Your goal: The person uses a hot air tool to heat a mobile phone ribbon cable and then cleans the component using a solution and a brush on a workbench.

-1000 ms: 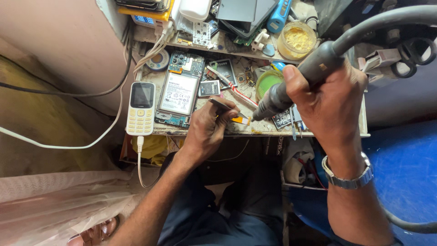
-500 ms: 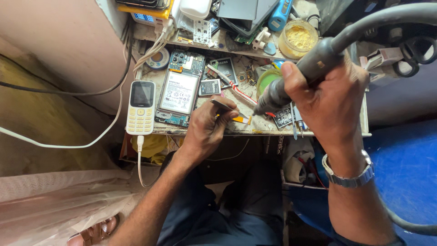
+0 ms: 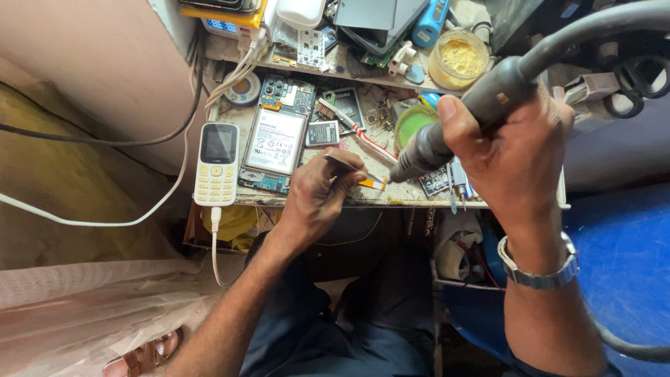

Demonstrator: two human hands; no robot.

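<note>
On the bench edge (image 3: pixel 307 199), near its middle, the left hand (image 3: pixel 317 199) is curled narrow around tweezers (image 3: pixel 342 164), and their tip presses a small orange flex strip (image 3: pixel 373 183) against the bench top. Above and to the right, the right hand (image 3: pixel 509 157) is wrapped tight around the dark handle of a hot-air tool (image 3: pixel 467 112). Its nozzle points down-left and ends just beside the strip — whether it touches the strip, I cannot tell. A thick grey hose (image 3: pixel 593 35) goes from the handle up and to the right, out of view. On the right wrist sits a metal watch (image 3: pixel 541 269).

Left of the left hand lies an opened smartphone (image 3: pixel 276 139) with its battery showing, and just beside it, at the bench corner, a small white keypad phone (image 3: pixel 217 164) with a white cable (image 3: pixel 213 237) plugged into its lower end. Behind the strip are a loose small battery (image 3: pixel 322 132), a red-and-white pen-like stick (image 3: pixel 352 129) and a round green tub (image 3: pixel 412 126). Further back stand a jar of yellow paste (image 3: pixel 457 59), a blue tool (image 3: pixel 429 21) and a solder roll (image 3: pixel 244 89) — all well apart from the hands. Black scissors (image 3: pixel 638 80) lie at the far right. Below the bench the person's dark trousers (image 3: pixel 335 328) fill the lower middle, and a blue surface (image 3: pixel 628 258) is at the right.
</note>
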